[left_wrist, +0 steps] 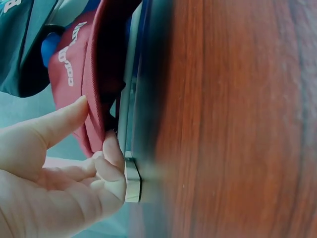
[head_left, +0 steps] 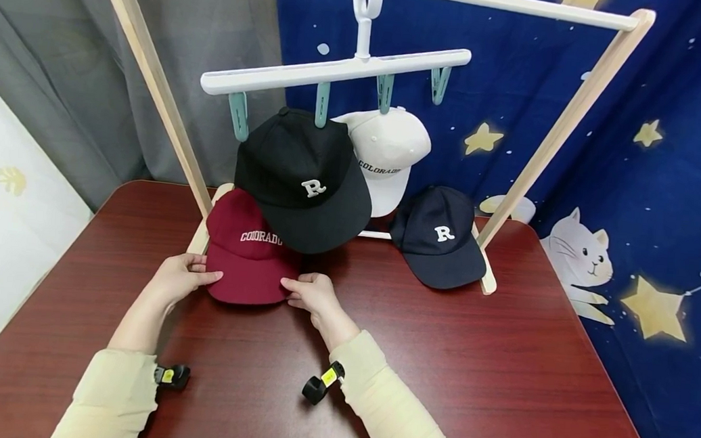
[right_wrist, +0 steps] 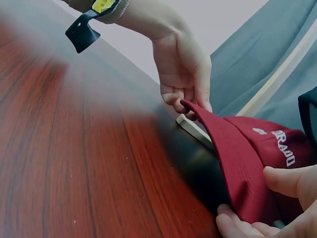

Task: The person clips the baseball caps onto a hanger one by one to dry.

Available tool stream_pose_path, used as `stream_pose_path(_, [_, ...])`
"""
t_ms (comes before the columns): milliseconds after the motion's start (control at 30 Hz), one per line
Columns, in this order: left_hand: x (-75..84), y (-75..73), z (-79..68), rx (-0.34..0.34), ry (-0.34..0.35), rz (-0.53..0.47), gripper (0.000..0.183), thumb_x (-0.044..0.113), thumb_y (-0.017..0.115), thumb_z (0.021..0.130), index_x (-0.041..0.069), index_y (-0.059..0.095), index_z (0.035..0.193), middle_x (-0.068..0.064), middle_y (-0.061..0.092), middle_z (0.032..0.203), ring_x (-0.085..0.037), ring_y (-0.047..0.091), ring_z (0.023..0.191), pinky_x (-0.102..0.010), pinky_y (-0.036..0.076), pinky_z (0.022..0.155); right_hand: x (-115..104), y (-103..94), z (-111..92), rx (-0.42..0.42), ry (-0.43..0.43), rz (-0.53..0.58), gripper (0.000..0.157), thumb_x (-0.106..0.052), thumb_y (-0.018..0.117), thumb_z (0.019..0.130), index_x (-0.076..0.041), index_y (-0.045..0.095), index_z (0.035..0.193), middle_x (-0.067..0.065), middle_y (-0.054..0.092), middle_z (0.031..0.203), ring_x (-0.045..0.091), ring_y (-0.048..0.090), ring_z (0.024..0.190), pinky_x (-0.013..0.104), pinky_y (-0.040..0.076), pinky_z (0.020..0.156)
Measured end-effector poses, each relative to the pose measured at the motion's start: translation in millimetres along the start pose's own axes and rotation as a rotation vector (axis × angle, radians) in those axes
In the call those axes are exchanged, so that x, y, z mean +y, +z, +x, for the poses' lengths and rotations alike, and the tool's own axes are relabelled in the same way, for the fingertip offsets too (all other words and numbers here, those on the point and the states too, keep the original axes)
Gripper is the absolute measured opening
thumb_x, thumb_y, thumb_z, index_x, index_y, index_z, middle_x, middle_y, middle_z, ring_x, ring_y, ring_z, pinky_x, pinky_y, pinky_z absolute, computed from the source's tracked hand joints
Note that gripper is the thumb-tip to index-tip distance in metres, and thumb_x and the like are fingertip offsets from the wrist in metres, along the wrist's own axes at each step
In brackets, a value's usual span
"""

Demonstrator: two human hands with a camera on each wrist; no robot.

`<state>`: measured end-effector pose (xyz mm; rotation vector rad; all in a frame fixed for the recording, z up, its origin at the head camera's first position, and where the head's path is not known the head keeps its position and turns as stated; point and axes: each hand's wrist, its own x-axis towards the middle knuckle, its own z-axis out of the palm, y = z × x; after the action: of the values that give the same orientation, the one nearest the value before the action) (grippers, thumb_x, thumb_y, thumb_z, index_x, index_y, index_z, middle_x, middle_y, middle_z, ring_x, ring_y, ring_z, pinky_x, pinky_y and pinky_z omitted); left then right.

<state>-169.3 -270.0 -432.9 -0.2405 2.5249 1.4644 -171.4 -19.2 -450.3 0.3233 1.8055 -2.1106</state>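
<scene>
Both hands hold a dark red cap (head_left: 245,273) with white COLORADO lettering by opposite sides of its brim, low over the table near the rack's left foot. My left hand (head_left: 177,277) pinches the brim's left edge, thumb on top and fingers beneath, as the left wrist view shows. On the right edge my right hand (head_left: 316,299) pinches the brim the same way; the right wrist view shows its thumb (right_wrist: 285,181) on the upper side. A black cap (head_left: 304,182) with a white R hangs just above and overlaps the red cap's crown in the head view.
A white hanger bar (head_left: 336,72) with teal clips (head_left: 238,116) hangs from a wooden rack (head_left: 567,125). Behind the black cap is a white cap (head_left: 386,147). A navy cap (head_left: 440,239) sits by the rack's right foot. Curtains stand behind the reddish-brown table (head_left: 468,376).
</scene>
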Motion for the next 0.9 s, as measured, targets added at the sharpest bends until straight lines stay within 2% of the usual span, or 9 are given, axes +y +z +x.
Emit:
stream_pose_path(167, [-3.3,-2.7,-2.9,-0.027,0.012,-0.05,0.06,0.019,0.07,0.088,-0.016,0.04,0.127,-0.011,0.06,0.095,-0.007,0.054,0.074,-0.024,0.049,0.066,4.2,2.3,0.6,-0.014,0.015,-0.004,0.041,-0.001,0.071,0.083,0.011,0.047,0.114,0.014,0.058,0.09,0.016,0.058,0.06,0.036,0.056,0.071])
stream_pose_path(300, [-4.6,-4.3,-4.5,-0.041,0.026,-0.065,0.055,0.018,0.072,0.087,-0.013,0.042,0.122,-0.001,0.057,0.082,-0.006,0.052,0.069,-0.025,0.047,0.063,6.3,4.7,-0.3,-0.015,0.004,-0.002,0.04,0.001,0.071,0.083,0.009,0.045,0.113,0.013,0.061,0.086,0.016,0.058,0.056,0.037,0.056,0.068])
stream_pose_path(667, [-10.1,-9.5,-9.5,-0.129,0.052,-0.076,0.039,0.017,0.073,0.086,-0.005,0.047,0.104,0.0,0.056,0.072,-0.012,0.055,0.065,-0.027,0.049,0.062,10.1,8.0,-1.6,-0.001,-0.036,-0.046,0.044,0.004,0.071,0.082,0.01,0.045,0.116,0.011,0.054,0.086,0.012,0.054,0.048,0.024,0.052,0.051])
stream_pose_path(900, [-17.3,-11.5,-13.3,-0.18,0.051,-0.095,0.031,0.014,0.072,0.086,-0.002,0.048,0.096,0.002,0.056,0.068,-0.012,0.057,0.064,-0.028,0.051,0.063,10.5,9.5,-1.3,-0.012,-0.056,-0.052,0.041,0.007,0.071,0.08,0.007,0.047,0.113,0.009,0.058,0.076,0.01,0.051,0.044,0.02,0.046,0.042])
